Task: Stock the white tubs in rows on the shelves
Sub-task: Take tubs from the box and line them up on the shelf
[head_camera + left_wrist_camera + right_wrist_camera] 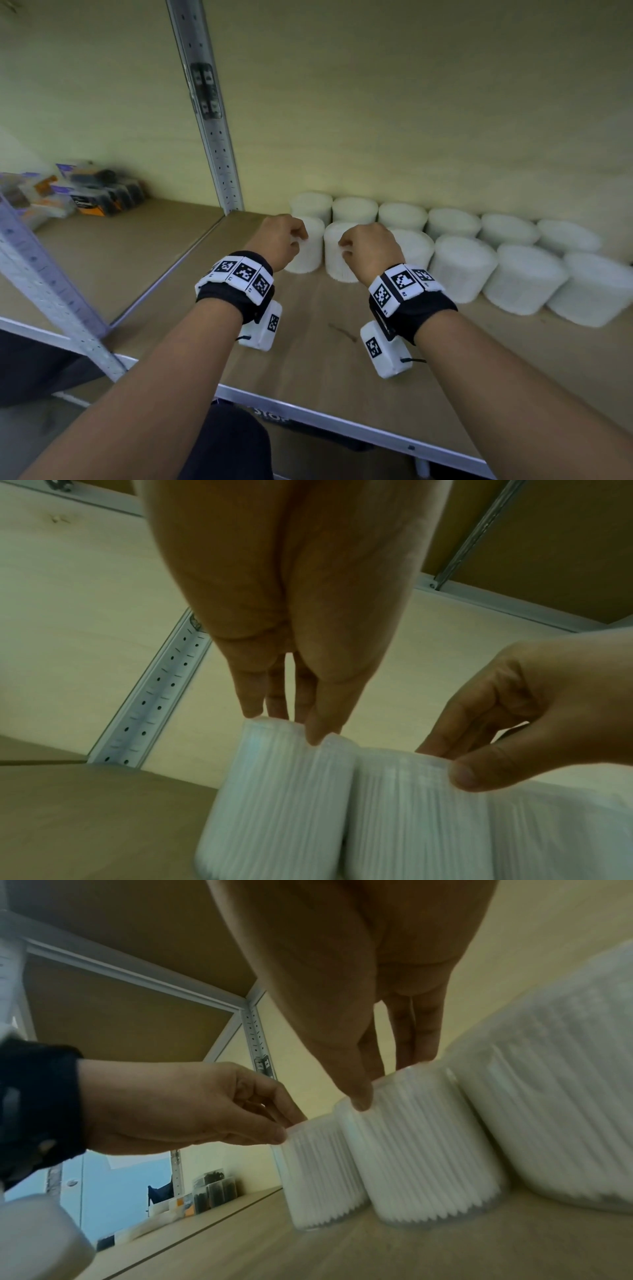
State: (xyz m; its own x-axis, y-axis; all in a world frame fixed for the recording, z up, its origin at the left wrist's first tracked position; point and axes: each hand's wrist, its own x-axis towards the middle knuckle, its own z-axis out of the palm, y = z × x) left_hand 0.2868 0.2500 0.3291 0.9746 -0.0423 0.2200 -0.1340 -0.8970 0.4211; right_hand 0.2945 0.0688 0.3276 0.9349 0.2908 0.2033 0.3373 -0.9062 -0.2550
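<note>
Two rows of white tubs stand on the wooden shelf (pixel 308 346), a back row (pixel 404 216) against the wall and a front row (pixel 524 277). My left hand (pixel 297 240) (pixel 284 723) pinches the top rim of the leftmost front tub (pixel 308 262) (pixel 274 799) (pixel 318 1177). Beside it, my right hand (pixel 346 249) (pixel 387 1085) pinches the top of the second front tub (pixel 334 270) (pixel 428 1145) (pixel 411 810). Both tubs stand upright on the board, touching each other.
A perforated metal upright (pixel 212 113) stands just left of the tubs. Small dark and orange packets (pixel 92 193) sit in the bay to the left. The shelf's metal front edge (pixel 342 428) runs below my forearms, with bare board in front of the tubs.
</note>
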